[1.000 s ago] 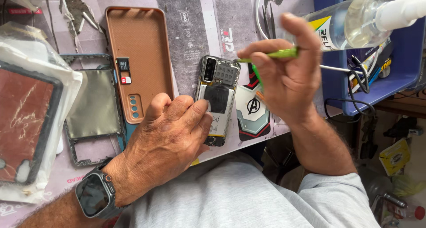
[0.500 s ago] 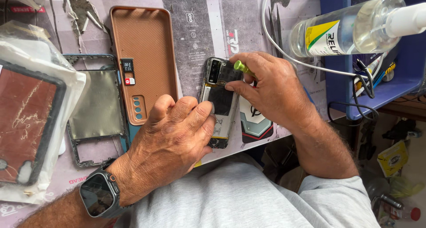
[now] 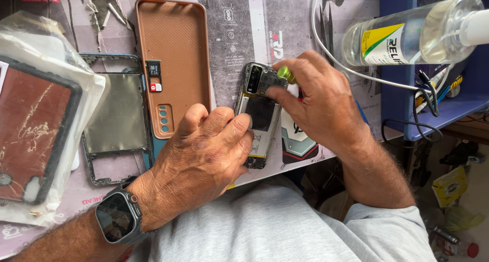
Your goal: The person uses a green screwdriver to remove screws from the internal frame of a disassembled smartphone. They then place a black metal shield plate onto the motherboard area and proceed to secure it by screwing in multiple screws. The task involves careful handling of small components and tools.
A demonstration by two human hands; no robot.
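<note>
Down on the counter [image 3: 239, 32], an opened phone [image 3: 260, 114] lies with its insides showing. The left hand [image 3: 204, 160] presses down on its lower part, fingers curled over the edge. The right hand [image 3: 316, 101] grips a green-handled tool [image 3: 286, 73], its tip at the phone's upper end. A brown case [image 3: 173, 53] lies just beside the phone.

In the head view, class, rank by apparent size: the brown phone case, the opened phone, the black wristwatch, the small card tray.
1. Brown phone case
2. Opened phone, partly hidden by hands
3. Black wristwatch, nearer the camera
4. Small card tray
</note>
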